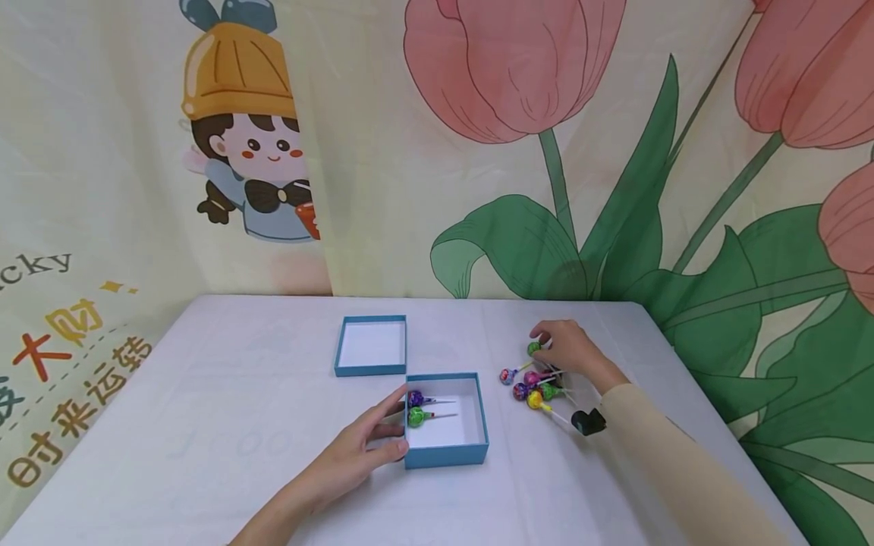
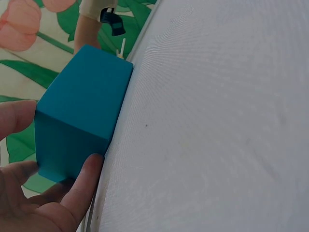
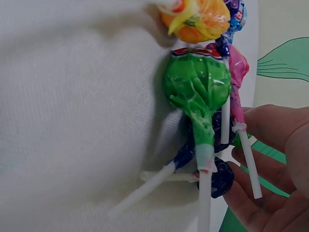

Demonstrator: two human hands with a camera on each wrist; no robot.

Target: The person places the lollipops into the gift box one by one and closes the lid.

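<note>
My left hand (image 1: 351,453) holds the left side of an open blue box (image 1: 447,455), its thumb by the near corner. From the left wrist view, fingers (image 2: 86,186) lie against the box's outer wall (image 2: 84,92). Inside the box, a purple lollipop (image 1: 416,398) and a green lollipop (image 1: 416,416) lie side by side, sticks to the right. Over the far end of a lollipop pile, my right hand (image 1: 570,349) pinches another green lollipop (image 1: 534,348) between thumb and finger. In the right wrist view, nearer lollipops partly hide that hand's fingers (image 3: 270,125).
The pile holds several wrapped lollipops, among them a yellow one (image 1: 535,400), a pink one (image 1: 532,378) and a nearer green one (image 3: 198,82). A shallow blue lid (image 1: 371,371) lies behind the box to the left. A printed curtain (image 1: 382,152) hangs beyond the white table (image 1: 239,394).
</note>
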